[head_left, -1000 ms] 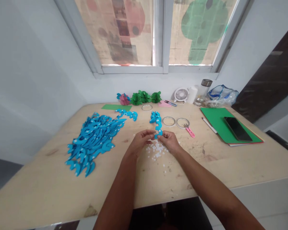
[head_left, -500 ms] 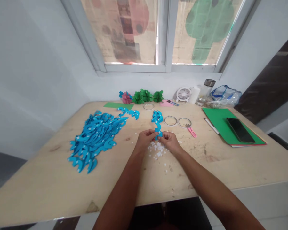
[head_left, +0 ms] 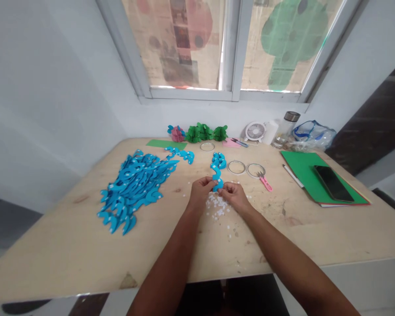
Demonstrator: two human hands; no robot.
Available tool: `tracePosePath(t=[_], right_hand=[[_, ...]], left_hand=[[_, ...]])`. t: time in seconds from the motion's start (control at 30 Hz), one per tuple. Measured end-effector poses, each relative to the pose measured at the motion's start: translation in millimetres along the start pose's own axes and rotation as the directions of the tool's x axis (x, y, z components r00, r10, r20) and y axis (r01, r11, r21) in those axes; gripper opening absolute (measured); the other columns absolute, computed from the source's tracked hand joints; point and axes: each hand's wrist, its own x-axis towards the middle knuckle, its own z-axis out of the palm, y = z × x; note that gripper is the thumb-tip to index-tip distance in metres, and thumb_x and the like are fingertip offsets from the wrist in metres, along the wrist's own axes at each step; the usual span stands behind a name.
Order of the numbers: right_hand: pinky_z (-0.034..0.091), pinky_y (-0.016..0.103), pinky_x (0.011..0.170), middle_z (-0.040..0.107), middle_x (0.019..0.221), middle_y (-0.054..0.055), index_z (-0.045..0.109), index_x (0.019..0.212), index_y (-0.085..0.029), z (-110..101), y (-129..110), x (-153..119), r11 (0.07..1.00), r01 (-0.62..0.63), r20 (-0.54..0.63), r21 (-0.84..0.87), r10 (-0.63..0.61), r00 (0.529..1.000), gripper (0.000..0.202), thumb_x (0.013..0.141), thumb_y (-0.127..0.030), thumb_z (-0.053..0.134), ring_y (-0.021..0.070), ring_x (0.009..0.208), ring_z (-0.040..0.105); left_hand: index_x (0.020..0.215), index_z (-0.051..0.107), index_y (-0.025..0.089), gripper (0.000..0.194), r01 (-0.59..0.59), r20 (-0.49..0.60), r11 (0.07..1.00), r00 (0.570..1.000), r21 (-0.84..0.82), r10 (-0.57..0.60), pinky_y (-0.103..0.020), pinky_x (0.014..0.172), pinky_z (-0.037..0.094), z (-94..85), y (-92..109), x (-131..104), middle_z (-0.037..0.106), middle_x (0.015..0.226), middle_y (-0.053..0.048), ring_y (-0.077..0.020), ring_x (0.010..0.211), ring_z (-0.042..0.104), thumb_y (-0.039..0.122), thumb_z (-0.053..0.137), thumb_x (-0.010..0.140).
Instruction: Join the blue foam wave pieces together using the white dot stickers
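Observation:
Between my two hands is a chain of curved blue paper pieces (head_left: pixel 216 172), with small white squares on it. My left hand (head_left: pixel 202 189) pinches the near piece at its left side. At the lower right of that same piece, the fingers of my right hand (head_left: pixel 233 193) are closed on its edge. The chain's far end lies bunched on the table, away from me. Small white paper bits (head_left: pixel 219 210) are scattered just below my fingers. To the left lies a large heap of similar blue paper pieces (head_left: pixel 134 180).
Metal rings (head_left: pixel 236 167) and pink-handled snips (head_left: pixel 265 181) lie right of the chain. Green and pink paper figures (head_left: pixel 204 131), a small fan (head_left: pixel 255 131) and a bottle (head_left: pixel 286 127) line the wall. A phone (head_left: pixel 333 184) rests on a green folder (head_left: pixel 303 164) at right.
The whole view has shifted slightly, so the things appear a little further right. Both hands keep their grip on the blue paper chain, with hardly any movement.

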Motion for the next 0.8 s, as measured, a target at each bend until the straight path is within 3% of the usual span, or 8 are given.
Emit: tracePosePath(t=[0.2, 0.4, 0.6, 0.8], right_hand=[[0.023, 0.021, 0.043, 0.047, 0.049, -0.004, 0.058, 0.062, -0.016, -1.1, -2.0, -1.0, 1.0, -0.014, -0.006, 0.004, 0.014, 1.0, 0.033, 0.069, -0.048, 0.061, 0.0074, 0.044, 0.034], [0.027, 0.022, 0.043, 0.052, 0.051, -0.002, 0.061, 0.065, -0.016, -3.6, -2.8, 0.2, 1.0, 0.01, -0.116, -0.003, -0.01, 0.993, 0.032, 0.071, -0.048, 0.059, 0.0091, 0.045, 0.039], [0.028, 0.022, 0.043, 0.05, 0.048, -0.003, 0.06, 0.063, -0.017, -4.3, 3.1, 4.1, 0.994, -0.01, -0.149, 0.109, 0.026, 0.988, 0.03, 0.067, -0.046, 0.064, 0.0091, 0.045, 0.04], [0.027, 0.021, 0.044, 0.052, 0.048, -0.002, 0.06, 0.063, -0.017, -5.1, 5.1, 4.7, 0.974, -0.046, -0.12, 0.223, 0.074, 0.99, 0.029, 0.065, -0.044, 0.068, 0.0088, 0.045, 0.041]], left_hand=[[0.059, 0.065, 0.014, 0.016, -0.005, 0.003, 1.0, 1.0, -0.021, 0.005, -0.024, 0.057, 0.042, -1.4, 2.5, -0.5, 0.06, 0.057, 0.0, -0.0115, 0.055, 0.05, 0.029, 0.068, 0.055], [0.057, 0.065, 0.015, 0.017, -0.026, 0.024, 0.999, 0.999, 0.045, 0.025, -0.024, 0.056, 0.041, -1.3, 5.7, -2.9, 0.059, 0.055, 0.001, -0.0116, 0.054, 0.05, 0.031, 0.068, 0.056], [0.061, 0.066, 0.015, 0.014, -0.047, 0.095, 0.994, 0.995, 0.101, 0.037, -0.024, 0.056, 0.041, 0.3, 9.0, -8.6, 0.062, 0.057, 0.0, -0.0121, 0.055, 0.051, 0.029, 0.067, 0.058], [0.07, 0.067, 0.015, 0.018, -0.064, 0.12, 0.997, 0.991, 0.04, 0.059, -0.026, 0.061, 0.044, 0.4, 7.5, -7.9, 0.063, 0.062, 0.0, -0.0131, 0.06, 0.055, 0.029, 0.068, 0.06]])
